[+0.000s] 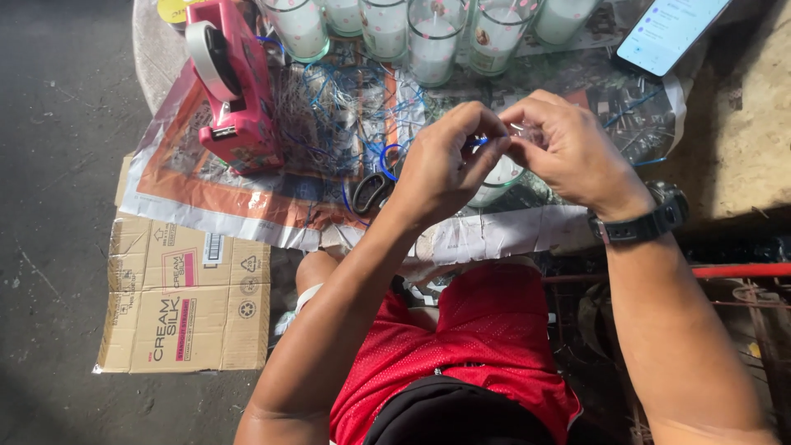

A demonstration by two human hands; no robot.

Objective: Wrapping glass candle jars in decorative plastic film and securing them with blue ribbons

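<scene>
A round stone counter [148, 58] is carrying a spread of printed plastic sheeting [214, 185] that is hanging over its near edge. On the floor to the left, a flattened cardboard box [185, 297] is lying just beside the counter. The seated person is wearing red shorts [461, 346]. On the counter's left part, a pink tape dispenser [235, 82] is standing tilted, with a tangle of thin blue wire [338, 115] lying just beside it. Along the far edge, a row of glass jars [432, 37] filled with white wax is standing upright. At the far right, a phone [671, 29] is lying with its screen lit. The left hand [445, 165] and right hand [568, 148] are meeting above the counter's middle, fingertips touching. Both hands are pinching nearly closed on a short blue tie [476, 142], which is showing between the left fingers; how much of it the right grip is holding cannot be told. Directly beneath the hands, one more jar [494, 183] is standing, mostly hidden. A black watch [643, 222] is sitting on the right wrist. Black-handled scissors [372, 191] are lying on the sheeting, just left of the left hand.
</scene>
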